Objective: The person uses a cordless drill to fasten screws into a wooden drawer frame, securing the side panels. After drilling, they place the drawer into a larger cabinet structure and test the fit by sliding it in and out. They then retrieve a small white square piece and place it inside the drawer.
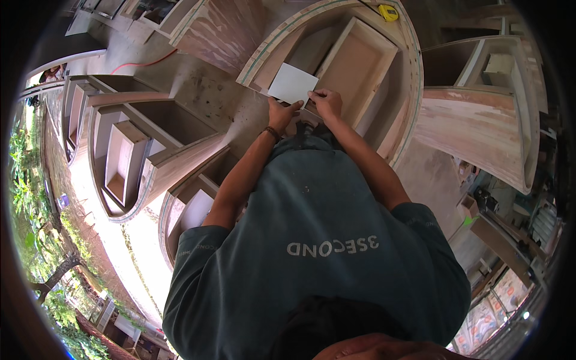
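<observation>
A flat white rectangular sheet (292,83) lies over the left part of a boat-shaped wooden cabinet (409,51); whether it is paper or thin board I cannot tell. My left hand (282,114) grips its near edge, thumb and fingers closed toward each other. At its right corner, my right hand (327,103) pinches the sheet with bent fingers. Beside the sheet, a long open wooden drawer box (367,63) sits inside the cabinet. A yellow tape measure (388,12) rests on the cabinet's far rim, its dark strip reaching left.
More curved wooden cabinets stand close by: one on the left (159,165) with a small box inside, one on the right (480,123). A red hose (144,62) crosses the stained concrete floor (210,99). Plants (27,174) grow beyond the far left side.
</observation>
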Available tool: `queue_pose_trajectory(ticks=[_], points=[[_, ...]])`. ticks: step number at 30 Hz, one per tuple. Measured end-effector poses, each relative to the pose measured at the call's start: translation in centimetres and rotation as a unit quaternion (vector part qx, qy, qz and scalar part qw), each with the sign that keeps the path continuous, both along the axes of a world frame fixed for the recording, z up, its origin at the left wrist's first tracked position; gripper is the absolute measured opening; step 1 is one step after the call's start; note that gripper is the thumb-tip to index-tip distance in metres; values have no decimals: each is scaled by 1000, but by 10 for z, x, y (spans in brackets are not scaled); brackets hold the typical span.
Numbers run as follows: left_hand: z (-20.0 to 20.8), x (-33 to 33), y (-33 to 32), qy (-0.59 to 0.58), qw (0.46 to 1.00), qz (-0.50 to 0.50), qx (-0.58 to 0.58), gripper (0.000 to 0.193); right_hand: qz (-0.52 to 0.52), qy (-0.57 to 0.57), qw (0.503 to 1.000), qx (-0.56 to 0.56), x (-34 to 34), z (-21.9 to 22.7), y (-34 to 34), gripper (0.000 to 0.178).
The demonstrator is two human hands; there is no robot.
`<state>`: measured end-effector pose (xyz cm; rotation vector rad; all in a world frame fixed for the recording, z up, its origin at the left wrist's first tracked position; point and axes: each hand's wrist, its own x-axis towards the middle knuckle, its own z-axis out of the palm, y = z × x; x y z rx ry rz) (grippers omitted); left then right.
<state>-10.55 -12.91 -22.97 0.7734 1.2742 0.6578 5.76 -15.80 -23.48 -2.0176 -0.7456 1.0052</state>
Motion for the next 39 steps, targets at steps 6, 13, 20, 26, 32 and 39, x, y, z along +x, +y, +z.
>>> queue_pose_trajectory(ticks=[6,13,20,26,32,39], points=[[4,-1,0,0,1000,-2,28,75,12,23,999,-23,0,5,-1,34],[6,-3,0,1,1000,-9,15,77,-1,64,998,-12,-2,21,0,31],[0,-7,7,-28,999,-29,6,79,10,61,997,-37,1,19,3,34],[12,-3,4,-16,1000,-4,7,78,14,62,997,-32,3,8,3,32],[4,-14,21,34,993,115,2,67,42,53,996,-53,6,7,2,32],[-10,-25,30,-37,992,112,-35,61,57,71,995,-50,10,4,2,33]])
